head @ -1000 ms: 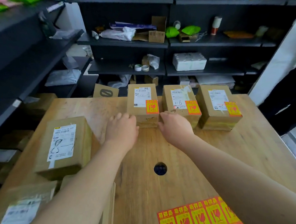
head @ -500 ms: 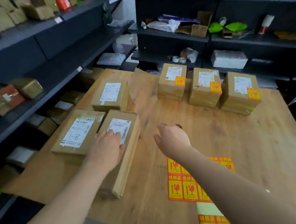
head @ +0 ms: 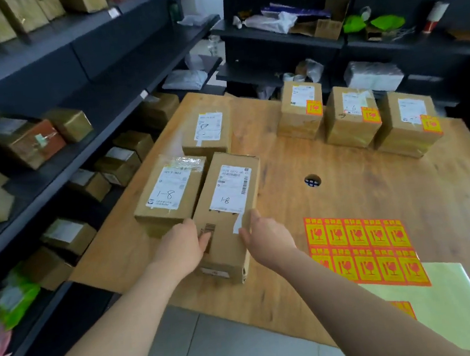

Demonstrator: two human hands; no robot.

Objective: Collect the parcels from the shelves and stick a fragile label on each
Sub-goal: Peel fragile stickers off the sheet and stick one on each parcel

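Note:
A long cardboard parcel [head: 228,207] with a white shipping label lies near the table's left front. My left hand [head: 184,247] presses its left side and my right hand [head: 266,239] its right side, so both grip it. Two more unlabelled parcels, one [head: 171,193] beside it and one [head: 208,132] behind, lie to the left. Three parcels [head: 301,113] [head: 351,119] [head: 408,125] at the far edge each carry an orange fragile sticker. A sheet of orange fragile labels [head: 363,250] lies to the right of my right hand.
The wooden table [head: 373,180] has a round cable hole [head: 312,180] in its middle. Dark shelves [head: 66,155] on the left hold several more boxes. Back shelves [head: 285,36] hold bags, tape and clutter. A pale backing sheet [head: 444,301] lies at the front right.
The view has swung left and pulled back from the three stickered parcels. My hands left those parcels and now close on either side of the long parcel.

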